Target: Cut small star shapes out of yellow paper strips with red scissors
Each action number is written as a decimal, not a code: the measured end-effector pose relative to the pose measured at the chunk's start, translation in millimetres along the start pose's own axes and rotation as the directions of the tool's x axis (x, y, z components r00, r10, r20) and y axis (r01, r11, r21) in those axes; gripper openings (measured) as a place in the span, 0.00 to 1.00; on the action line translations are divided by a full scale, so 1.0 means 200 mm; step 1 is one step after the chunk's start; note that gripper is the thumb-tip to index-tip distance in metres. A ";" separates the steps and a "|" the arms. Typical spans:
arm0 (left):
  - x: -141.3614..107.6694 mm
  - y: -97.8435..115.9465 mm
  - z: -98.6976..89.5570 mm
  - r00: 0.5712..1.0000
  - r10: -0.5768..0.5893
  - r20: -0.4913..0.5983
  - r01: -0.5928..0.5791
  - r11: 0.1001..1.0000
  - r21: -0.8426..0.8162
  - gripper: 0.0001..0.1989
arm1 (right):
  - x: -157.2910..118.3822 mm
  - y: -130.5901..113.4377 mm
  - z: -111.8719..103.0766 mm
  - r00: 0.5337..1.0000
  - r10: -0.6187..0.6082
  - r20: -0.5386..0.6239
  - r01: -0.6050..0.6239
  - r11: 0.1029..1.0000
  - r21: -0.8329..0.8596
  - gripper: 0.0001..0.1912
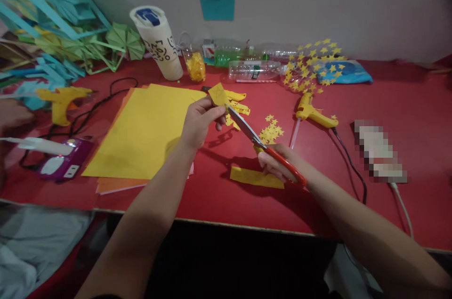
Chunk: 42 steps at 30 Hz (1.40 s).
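Observation:
Pinched in my left hand (203, 120) is a small yellow paper piece (218, 94) with faint lines on it. My right hand (277, 160) grips red-handled scissors (247, 129), whose blade tips touch the lower right edge of that piece. Yellow scraps (238, 107) lie just behind my left hand. Small yellow stars (271, 131) are heaped on the red table (212, 200) beyond my right hand. A yellow paper strip (256, 177) lies flat in front of it, partly under its shadow.
Yellow sheets (148, 125) lie left. A glue gun (314, 113) and phone (379, 150) are right. Behind stand a white tumbler (157, 42), plastic bottles (256, 69) and a star-covered object (310, 70). Another person's hand (12, 115) is far left, near a purple power socket (65, 160).

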State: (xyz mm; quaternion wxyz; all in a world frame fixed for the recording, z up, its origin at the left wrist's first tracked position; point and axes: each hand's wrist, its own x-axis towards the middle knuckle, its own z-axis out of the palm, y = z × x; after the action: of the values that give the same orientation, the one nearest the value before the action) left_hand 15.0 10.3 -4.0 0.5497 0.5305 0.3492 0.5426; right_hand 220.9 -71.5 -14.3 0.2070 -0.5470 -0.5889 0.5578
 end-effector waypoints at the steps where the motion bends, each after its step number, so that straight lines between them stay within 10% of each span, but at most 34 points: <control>1: 0.00 0.00 0.00 1.000 0.002 0.005 -0.002 1.000 -0.005 0.02 | -0.01 -0.01 0.00 1.000 0.003 0.008 -0.003 1.000 0.002 0.27; 42: -0.01 0.01 0.02 0.998 -0.063 0.027 0.063 0.998 0.011 0.04 | 0.00 0.02 0.02 0.999 0.021 -0.042 -0.020 0.999 0.028 0.22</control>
State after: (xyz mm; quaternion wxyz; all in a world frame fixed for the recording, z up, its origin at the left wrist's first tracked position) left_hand 18.3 6.5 -1.8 0.5685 0.5293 0.3609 0.5161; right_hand 219.6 -73.8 -18.6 0.2214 -0.5617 -0.5709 0.5563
